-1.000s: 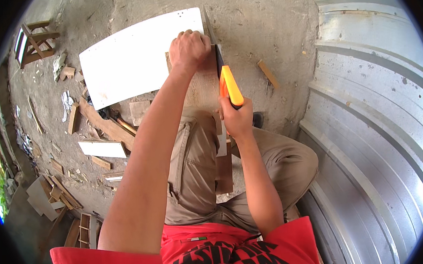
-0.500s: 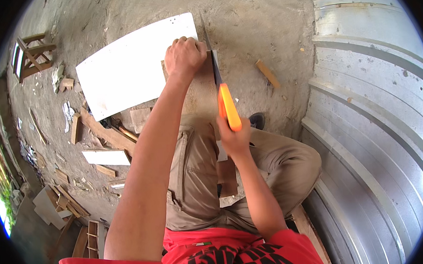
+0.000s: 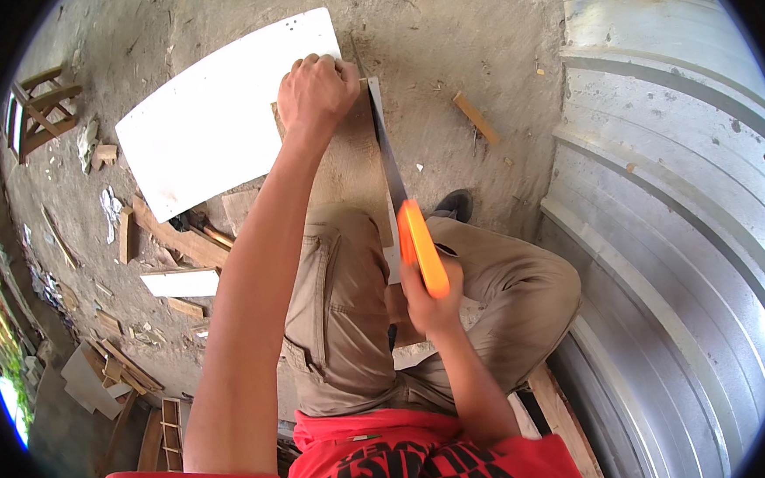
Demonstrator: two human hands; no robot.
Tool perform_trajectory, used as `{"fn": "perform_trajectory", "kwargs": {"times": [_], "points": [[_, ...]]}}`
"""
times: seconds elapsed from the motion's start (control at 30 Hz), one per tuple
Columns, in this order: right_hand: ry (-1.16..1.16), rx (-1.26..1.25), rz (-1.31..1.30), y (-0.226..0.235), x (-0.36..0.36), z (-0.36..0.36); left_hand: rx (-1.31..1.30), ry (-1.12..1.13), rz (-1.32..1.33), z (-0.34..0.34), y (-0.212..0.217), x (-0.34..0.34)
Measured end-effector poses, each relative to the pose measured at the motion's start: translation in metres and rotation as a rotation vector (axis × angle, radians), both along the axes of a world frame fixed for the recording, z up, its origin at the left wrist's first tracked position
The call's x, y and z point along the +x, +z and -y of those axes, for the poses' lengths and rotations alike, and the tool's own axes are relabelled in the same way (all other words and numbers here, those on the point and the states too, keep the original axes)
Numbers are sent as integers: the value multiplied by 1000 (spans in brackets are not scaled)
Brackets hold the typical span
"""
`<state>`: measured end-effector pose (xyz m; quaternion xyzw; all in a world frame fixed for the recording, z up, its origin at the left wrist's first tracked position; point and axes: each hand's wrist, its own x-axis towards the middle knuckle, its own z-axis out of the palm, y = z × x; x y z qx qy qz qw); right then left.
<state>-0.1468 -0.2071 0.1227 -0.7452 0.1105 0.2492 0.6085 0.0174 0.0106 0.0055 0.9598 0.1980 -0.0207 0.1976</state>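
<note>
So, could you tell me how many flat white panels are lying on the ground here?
2. A large white panel lies beside the left hand; a small white panel lies on the ground among the wood scraps to the left. More could be hidden among the debris.
</note>
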Motion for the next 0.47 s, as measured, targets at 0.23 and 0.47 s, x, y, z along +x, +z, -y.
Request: {"fn": "perform_trajectory", "kwargs": {"times": [0.23, 0.47], "points": [[71, -166, 90, -31, 73, -50, -11, -2, 16, -4, -1, 6], [15, -38, -230, 57, -26, 31, -50, -14, 11, -4, 2, 5]]}}
